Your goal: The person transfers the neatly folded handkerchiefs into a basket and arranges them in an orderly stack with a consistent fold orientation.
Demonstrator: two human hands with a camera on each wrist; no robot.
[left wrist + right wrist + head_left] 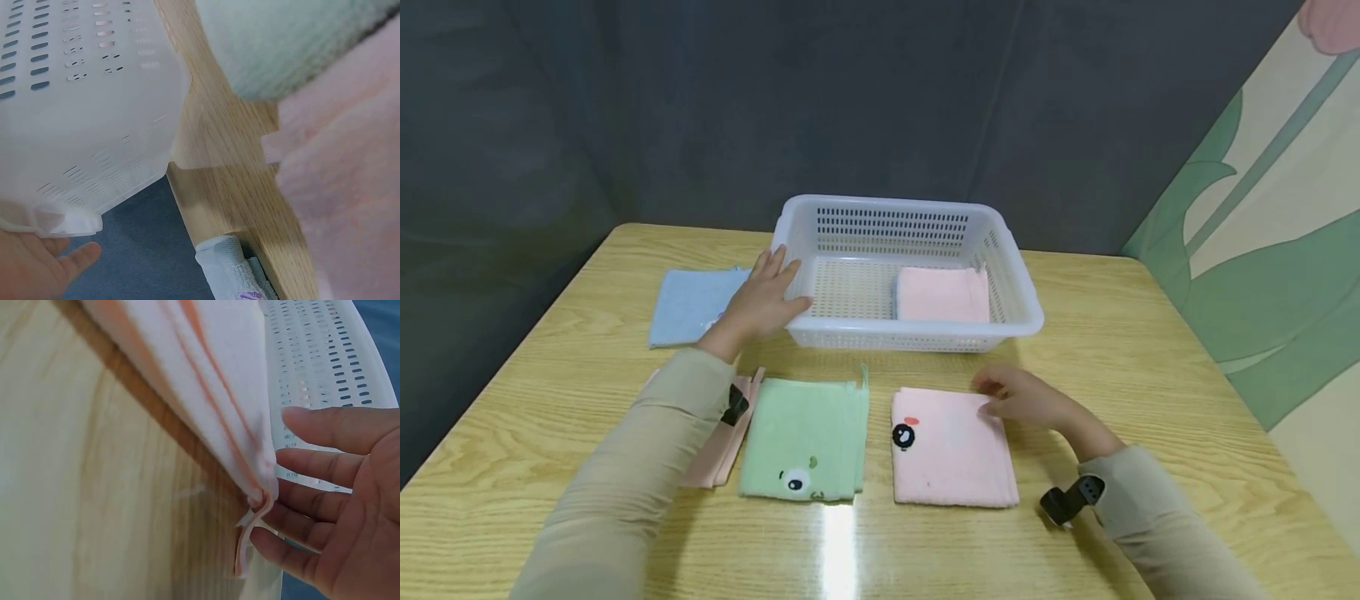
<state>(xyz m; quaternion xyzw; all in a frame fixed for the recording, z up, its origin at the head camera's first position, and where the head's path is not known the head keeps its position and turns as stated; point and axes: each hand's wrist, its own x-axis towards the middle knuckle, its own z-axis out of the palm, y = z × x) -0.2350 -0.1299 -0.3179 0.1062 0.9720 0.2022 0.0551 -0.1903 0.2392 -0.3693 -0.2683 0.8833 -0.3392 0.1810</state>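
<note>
In the head view my left hand (763, 298), fingers spread, is at the left rim of a white plastic basket (917, 337). The left wrist view shows its fingertips partly behind the rim. My right hand (1026, 402) reaches the upper right corner of a folded pink towel (955, 454) with a dark eye design. In the right wrist view its fingers (319, 464) are extended beside the towel's folded edge and hanging loop, with no grip on them. Another folded pink towel (943, 294) lies in the basket's right side.
A folded green towel (805, 433) with an eye design lies left of the pink one. Beyond it, a darker pink towel (711, 458) is partly hidden by my left sleeve. A blue towel (688, 307) lies left of the basket. A dark curtain (880, 100) hangs behind the wooden table (1120, 333).
</note>
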